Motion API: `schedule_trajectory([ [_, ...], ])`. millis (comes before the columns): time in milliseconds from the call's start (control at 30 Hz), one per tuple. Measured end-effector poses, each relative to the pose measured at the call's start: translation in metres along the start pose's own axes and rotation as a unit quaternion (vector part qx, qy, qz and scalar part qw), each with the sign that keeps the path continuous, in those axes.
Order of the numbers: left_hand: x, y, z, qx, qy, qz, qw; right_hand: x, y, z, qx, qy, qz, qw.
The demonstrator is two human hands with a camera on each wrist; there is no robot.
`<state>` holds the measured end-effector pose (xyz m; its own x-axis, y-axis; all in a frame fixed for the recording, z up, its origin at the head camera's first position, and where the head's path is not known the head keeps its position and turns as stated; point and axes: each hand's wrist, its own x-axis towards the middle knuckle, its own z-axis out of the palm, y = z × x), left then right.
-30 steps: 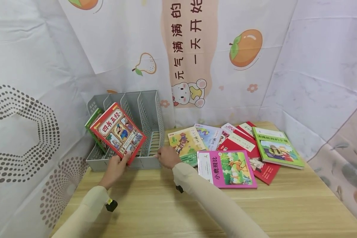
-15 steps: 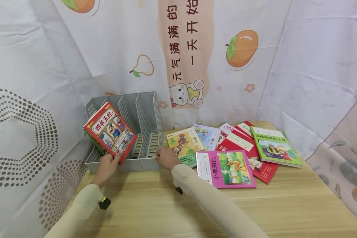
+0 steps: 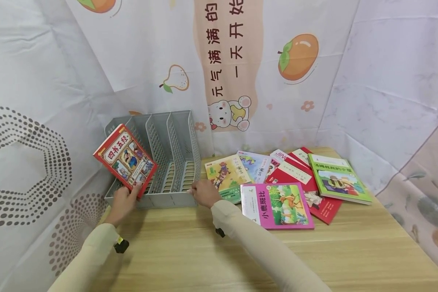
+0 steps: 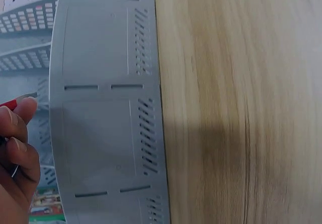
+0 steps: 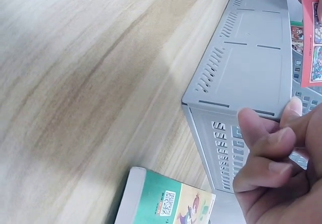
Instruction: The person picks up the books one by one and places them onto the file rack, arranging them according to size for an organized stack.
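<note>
My left hand [image 3: 122,203] grips the lower edge of a red book [image 3: 128,161] with a cartoon cover. It holds the book tilted over the left compartments of a grey desk file rack [image 3: 175,199]. A green-edged book [image 4: 48,204] stands inside the rack, mostly hidden behind the red one in the head view. At the rack's front right corner, my right hand [image 3: 205,193] pinches the rim between thumb and index finger, as the right wrist view shows; its other fingers [image 5: 269,171] curl inward.
Right of the rack lie a yellow-and-green book [image 3: 228,174], a pale blue book [image 3: 256,164], a pink book [image 3: 277,207], several red books [image 3: 295,172] and a green book [image 3: 339,180]. A printed curtain [image 3: 149,52] hangs behind the wooden table [image 3: 190,251].
My left hand has carried the red book leftward along the rack, covering the green-edged book in the head view. My right hand has stayed at the rack's corner.
</note>
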<state>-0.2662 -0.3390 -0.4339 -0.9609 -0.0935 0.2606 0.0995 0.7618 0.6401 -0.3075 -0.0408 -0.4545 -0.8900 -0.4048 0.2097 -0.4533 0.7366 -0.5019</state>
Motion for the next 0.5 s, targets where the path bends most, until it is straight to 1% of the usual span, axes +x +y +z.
schedule_trajectory([
  [100,0.004,-0.004,-0.004,0.011,0.010,0.005,0.9999,0.001,0.000,0.001,0.006,0.001,-0.002,1.0000],
  [300,0.009,-0.007,-0.010,0.035,0.008,0.022,0.9991,0.000,0.002,0.000,0.014,0.001,0.010,0.9998],
  [500,0.010,-0.012,-0.014,0.079,0.024,0.031,0.9961,-0.004,0.001,-0.001,0.023,-0.008,0.017,0.9996],
])
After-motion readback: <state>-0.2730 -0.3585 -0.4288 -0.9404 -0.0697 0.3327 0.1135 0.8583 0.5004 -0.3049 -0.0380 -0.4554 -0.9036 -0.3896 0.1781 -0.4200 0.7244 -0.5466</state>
